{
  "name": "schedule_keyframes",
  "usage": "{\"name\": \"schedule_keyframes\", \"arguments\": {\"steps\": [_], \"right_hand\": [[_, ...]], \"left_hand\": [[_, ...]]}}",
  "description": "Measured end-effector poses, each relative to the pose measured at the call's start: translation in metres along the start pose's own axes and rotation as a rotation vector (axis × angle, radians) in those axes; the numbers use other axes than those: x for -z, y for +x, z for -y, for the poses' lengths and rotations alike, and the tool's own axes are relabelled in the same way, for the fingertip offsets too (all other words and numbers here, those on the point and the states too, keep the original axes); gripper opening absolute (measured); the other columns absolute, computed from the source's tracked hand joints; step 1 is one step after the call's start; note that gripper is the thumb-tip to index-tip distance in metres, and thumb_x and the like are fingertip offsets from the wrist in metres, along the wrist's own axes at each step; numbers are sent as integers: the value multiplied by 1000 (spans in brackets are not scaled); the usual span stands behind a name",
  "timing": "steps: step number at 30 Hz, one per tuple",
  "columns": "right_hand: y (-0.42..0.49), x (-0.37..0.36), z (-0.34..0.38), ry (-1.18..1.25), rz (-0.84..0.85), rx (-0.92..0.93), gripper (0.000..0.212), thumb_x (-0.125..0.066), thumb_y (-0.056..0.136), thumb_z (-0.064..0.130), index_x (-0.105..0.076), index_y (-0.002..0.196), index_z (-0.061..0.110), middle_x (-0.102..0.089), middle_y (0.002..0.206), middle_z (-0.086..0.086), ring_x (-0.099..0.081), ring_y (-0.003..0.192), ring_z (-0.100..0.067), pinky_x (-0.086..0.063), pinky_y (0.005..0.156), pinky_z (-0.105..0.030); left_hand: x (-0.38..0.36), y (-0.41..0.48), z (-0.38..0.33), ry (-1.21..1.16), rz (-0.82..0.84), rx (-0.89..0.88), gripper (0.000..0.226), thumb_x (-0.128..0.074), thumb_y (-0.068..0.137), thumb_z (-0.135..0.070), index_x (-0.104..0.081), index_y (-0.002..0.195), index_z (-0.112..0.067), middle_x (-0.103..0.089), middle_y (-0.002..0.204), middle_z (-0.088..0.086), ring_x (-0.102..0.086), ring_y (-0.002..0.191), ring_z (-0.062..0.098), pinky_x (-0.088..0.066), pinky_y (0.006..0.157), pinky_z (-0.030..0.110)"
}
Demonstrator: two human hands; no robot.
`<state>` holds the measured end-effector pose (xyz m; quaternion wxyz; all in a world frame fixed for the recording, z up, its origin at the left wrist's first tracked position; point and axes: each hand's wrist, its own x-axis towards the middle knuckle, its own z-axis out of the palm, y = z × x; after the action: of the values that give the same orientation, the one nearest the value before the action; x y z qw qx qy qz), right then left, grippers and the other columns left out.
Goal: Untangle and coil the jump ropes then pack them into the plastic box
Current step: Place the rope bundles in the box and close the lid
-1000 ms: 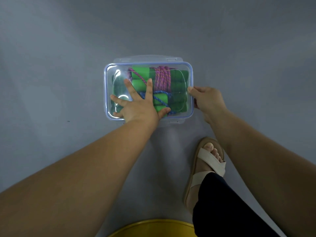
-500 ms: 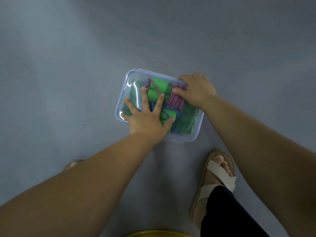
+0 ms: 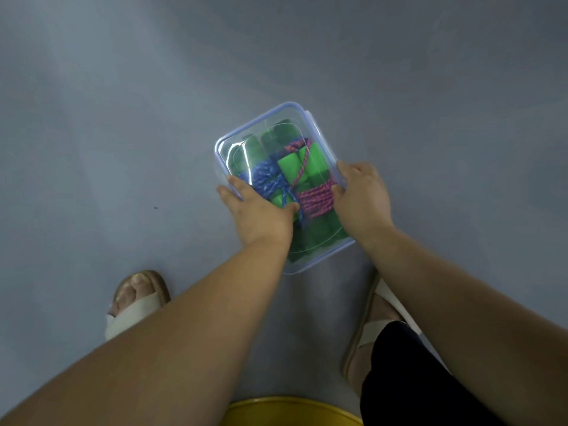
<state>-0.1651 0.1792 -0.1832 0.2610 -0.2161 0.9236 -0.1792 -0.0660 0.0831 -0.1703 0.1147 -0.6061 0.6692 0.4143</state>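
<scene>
Since the lid already sits on the box, the step in hand looks like sealing it, and the task seems nearly done. The box is out on the grey floor, none of whose edges show, just ahead of the sandals, with its long sides running away from the person. I cannot tell whether it rests flat or is raised a little.

The 2 hands clamp it from opposite long sides. The left hand curls round the left side with its thumb laid over the lid. The right hand wraps the right side the same way.

Inside, the blue rope and pink rope lie coiled among green handles.

To finish well, press evenly near each corner, keep any rope strand clear of the rim, then check all 4 sides. I cannot make out whether the clips are latched.
</scene>
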Motion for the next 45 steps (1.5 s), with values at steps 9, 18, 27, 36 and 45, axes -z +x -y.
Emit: {"name": "schedule_keyframes", "arguments": {"steps": [9,18,27,36,45], "right_hand": [[28,13,2,188,202,-178,26,-65,84,35,-70,98,14,-69,90,-4,-65,87,-22,-52,76,-32],[18,3,-5,478,145,-315,41,-74,75,39,-69,108,17,-71,100,3,-66,93,-16,-51,92,-39],[-30,-10,-14,309,39,-228,42,-62,87,35,-62,122,11,-67,116,-4,-61,107,-17,-41,89,-21],[-20,-3,-27,585,197,-432,37,-72,80,25,-67,111,7,-70,97,-8,-66,84,-17,-53,88,-36],[7,7,12,563,318,-228,51,-59,89,13,-42,137,18,-55,104,6,-55,90,-9,-43,82,-24]], "left_hand": [[1,5,1,55,-4,-33,121,-78,73,-36,14,149,-15,10,159,7,-19,144,26,-33,106,36],[13,19,22,-196,47,-109,124,-84,67,-27,9,150,-23,-31,152,-3,-37,135,16,-35,109,37],[4,-28,73,-279,-174,221,40,-66,85,-32,-64,120,-11,-64,123,6,-60,103,13,-44,85,22],[9,-13,85,-746,119,355,23,-63,87,-10,-63,107,1,-69,91,13,-63,74,21,-58,65,25],[28,7,33,-437,77,78,39,-56,90,-15,-45,126,-24,-58,98,-1,-61,92,26,-52,88,46]]}}
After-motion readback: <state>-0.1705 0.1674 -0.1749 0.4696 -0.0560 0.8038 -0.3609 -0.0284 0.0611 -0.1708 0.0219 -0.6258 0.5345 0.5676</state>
